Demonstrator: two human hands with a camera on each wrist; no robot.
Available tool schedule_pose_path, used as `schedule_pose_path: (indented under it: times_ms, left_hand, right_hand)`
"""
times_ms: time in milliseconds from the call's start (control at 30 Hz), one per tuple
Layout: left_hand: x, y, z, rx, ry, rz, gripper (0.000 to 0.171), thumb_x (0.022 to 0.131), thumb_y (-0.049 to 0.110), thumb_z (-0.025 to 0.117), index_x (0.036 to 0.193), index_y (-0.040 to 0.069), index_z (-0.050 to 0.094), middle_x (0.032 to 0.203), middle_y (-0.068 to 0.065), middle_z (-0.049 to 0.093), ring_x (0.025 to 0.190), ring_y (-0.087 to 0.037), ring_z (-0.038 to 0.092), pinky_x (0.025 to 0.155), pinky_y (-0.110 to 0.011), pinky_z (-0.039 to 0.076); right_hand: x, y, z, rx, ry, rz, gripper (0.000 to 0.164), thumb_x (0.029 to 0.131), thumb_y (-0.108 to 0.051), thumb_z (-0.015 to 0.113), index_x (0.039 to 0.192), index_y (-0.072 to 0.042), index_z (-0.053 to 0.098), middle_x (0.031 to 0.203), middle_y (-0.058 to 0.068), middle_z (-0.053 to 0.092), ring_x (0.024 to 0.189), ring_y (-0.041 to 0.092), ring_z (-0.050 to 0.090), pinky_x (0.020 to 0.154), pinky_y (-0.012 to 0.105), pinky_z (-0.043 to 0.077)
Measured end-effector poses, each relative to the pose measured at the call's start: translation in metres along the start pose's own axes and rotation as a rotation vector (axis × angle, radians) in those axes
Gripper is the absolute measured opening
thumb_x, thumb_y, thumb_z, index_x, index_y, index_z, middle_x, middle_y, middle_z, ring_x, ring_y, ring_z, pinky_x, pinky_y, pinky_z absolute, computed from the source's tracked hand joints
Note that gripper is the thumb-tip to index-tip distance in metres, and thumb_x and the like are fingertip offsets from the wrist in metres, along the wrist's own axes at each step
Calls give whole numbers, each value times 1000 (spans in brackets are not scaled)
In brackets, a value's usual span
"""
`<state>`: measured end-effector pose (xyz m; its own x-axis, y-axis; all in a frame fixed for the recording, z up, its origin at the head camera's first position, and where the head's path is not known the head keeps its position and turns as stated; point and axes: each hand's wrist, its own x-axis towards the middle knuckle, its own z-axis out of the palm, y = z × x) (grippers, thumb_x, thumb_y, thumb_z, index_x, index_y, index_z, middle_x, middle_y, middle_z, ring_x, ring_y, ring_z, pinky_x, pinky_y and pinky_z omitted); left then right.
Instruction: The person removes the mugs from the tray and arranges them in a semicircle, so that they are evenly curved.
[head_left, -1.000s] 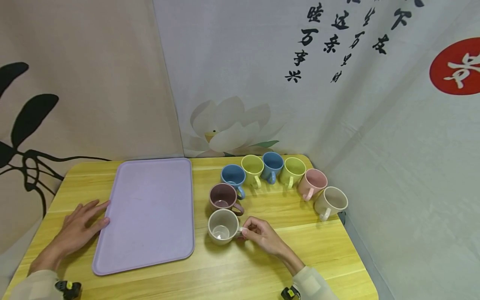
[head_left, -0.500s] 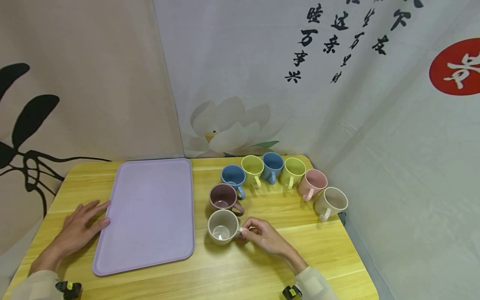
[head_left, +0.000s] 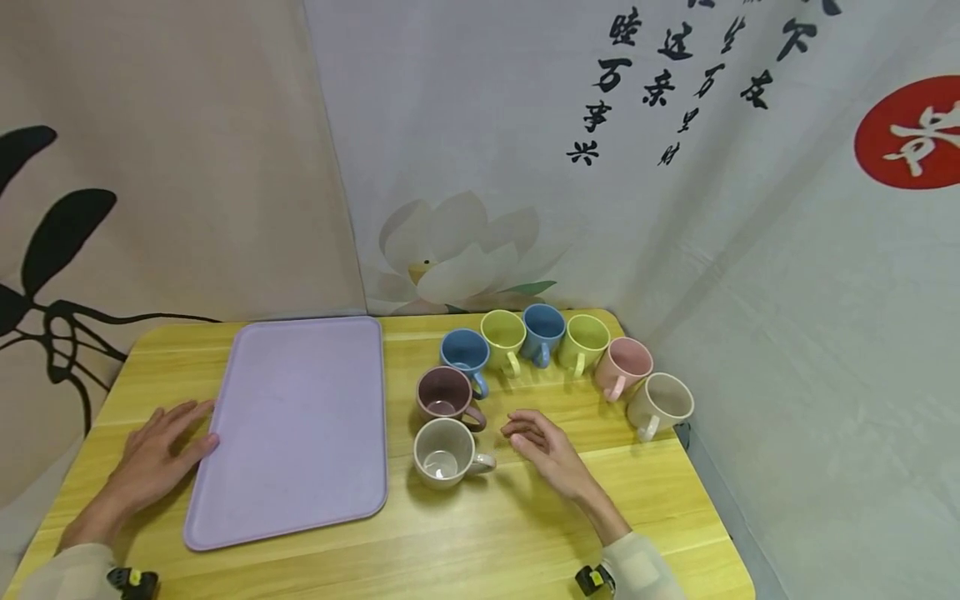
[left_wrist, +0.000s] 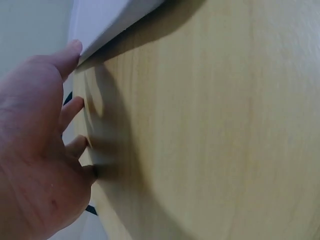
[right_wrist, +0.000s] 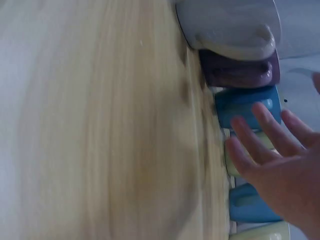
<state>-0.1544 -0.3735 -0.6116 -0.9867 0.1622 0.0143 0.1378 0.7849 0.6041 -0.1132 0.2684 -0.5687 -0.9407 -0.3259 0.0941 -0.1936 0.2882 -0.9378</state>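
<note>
My left hand [head_left: 161, 458] lies at the left edge of the lilac tray [head_left: 292, 433], fingers spread, with thumb and index finger touching its rim. In the left wrist view the thumb meets the tray's edge and the other fingertips reach the wood. To the right of the light grey mug [head_left: 442, 458], my right hand [head_left: 551, 458] hovers with relaxed fingers and holds nothing. That mug's handle [head_left: 483, 463] points toward the hand, a gap between them. Just behind the mug stands a dark mauve mug [head_left: 444, 396], then a blue mug [head_left: 466, 354].
Along the back of the wooden table [head_left: 540, 517] an arc of mugs continues: a green mug [head_left: 503, 337], a second blue mug [head_left: 543, 332], another green mug [head_left: 585, 340], a pink mug [head_left: 624, 365] and a cream mug [head_left: 662, 404] near the right edge. A printed curtain [head_left: 465, 167] hangs behind.
My right hand has let go of the light grey mug's handle and moved away to the right and slightly back. The mug stays in place; my left hand has hardly moved.
</note>
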Motion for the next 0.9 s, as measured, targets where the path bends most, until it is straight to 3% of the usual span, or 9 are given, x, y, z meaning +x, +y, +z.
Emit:
schedule_pose_path:
  times_ms: [100,200,333,500,633,900]
  left_hand:
    - [2,5,-2,10,34,20,72,117,35,63,174,2,35,171,-48,31,157,-79,19,128,-92,5]
    - [6,19,-5,40,82,62,76,115,34,68,175,2,34,171,-46,34,158,-76,24,129,-91,9]
    - [10,51,-8,132,149,142,79,111,38,72,176,9,37,172,-41,40,163,-72,21,132,-90,3]
    - [10,93,-6,253,201,246,86,107,44,76,179,24,33,179,-30,39,172,-62,17,138,-82,-6]
    - [7,117,0,328,205,318,90,103,49,80,179,28,35,182,-23,38,177,-52,10,140,-77,-8]
    - [0,138,19,402,174,339,88,97,62,81,172,30,48,184,-18,37,180,-43,-3,141,-72,-16]
  right_hand:
    - [0,-1,-9,-86,99,-18,41,118,-16,60,158,-7,56,146,23,74,139,43,70,123,31,55]
    - [2,-4,-18,-211,180,-50,44,116,-19,63,160,-14,56,151,19,72,146,43,66,126,51,53]
    - [6,-8,-29,-436,241,-89,56,113,-26,68,165,-15,53,163,14,65,156,43,57,127,70,45]
    - [12,-14,-38,-671,234,-146,72,106,-36,75,169,-11,49,173,18,54,166,49,42,135,72,33]
    - [17,-19,-42,-818,222,-228,78,103,-40,78,169,-10,50,170,22,55,167,51,38,138,73,27]
    - [19,-19,-46,-1069,197,-222,85,101,-53,76,172,-18,47,176,25,48,170,57,31,139,76,21]
